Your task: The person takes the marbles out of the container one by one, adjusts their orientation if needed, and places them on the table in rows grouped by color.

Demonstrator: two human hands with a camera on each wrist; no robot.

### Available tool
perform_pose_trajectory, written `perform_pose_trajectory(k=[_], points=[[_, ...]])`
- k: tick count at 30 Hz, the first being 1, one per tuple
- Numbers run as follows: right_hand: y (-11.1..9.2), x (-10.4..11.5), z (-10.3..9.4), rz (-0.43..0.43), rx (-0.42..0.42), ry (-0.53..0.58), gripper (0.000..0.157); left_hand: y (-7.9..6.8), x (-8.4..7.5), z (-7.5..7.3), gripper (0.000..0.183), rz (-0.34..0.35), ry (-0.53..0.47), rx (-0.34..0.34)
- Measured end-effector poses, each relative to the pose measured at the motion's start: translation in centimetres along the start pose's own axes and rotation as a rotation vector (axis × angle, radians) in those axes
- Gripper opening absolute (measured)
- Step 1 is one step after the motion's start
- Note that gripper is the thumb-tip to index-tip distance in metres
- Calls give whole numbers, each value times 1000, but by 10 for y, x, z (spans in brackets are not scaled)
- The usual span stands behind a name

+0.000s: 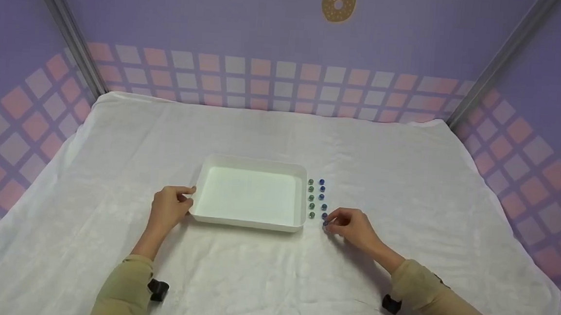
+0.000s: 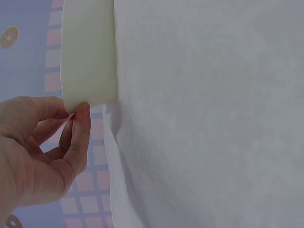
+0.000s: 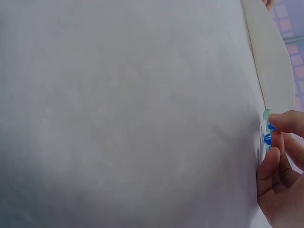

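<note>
A shallow white rectangular tray [image 1: 247,225] lies on the cloth. My left hand [image 1: 170,208] grips its left rim between thumb and fingers, as the left wrist view also shows. To the right of the tray is a column of green marbles [image 1: 311,198], and beside it runs a column of blue marbles [image 1: 321,197]. At the near end of the blue column, my right hand [image 1: 354,226] pinches a blue marble [image 1: 325,223] low over the cloth. In the right wrist view the fingers partly hide the blue marbles [image 3: 267,139] and a green marble [image 3: 267,114].
A wrinkled white cloth [image 1: 254,273] covers the table. Purple walls with pink and white checks [image 1: 286,70] stand behind it and at both sides, with grey metal posts [image 1: 501,59] in the corners.
</note>
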State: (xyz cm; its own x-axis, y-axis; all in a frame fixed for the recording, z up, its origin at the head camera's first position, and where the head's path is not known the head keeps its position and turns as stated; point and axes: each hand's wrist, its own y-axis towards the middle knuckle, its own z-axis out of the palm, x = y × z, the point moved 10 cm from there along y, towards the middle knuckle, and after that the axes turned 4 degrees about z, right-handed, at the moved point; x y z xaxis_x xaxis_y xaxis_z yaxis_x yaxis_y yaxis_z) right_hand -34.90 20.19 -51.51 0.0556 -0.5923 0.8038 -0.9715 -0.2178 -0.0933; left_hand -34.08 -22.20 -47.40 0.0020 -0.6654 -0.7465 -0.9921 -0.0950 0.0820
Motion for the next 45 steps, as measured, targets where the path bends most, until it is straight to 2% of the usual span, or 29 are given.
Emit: perform_pose_trajectory(k=[27,39,45], points=[[3,-3,2,16,-9,-47,14,2,1,-1,34,12,10,-15],[2,1,2,-36,-8,-48,13,1,0,-1,35,6,21,-11],[1,0,2,-19,-6,-49,14,2,0,-1,35,1,22,-13]])
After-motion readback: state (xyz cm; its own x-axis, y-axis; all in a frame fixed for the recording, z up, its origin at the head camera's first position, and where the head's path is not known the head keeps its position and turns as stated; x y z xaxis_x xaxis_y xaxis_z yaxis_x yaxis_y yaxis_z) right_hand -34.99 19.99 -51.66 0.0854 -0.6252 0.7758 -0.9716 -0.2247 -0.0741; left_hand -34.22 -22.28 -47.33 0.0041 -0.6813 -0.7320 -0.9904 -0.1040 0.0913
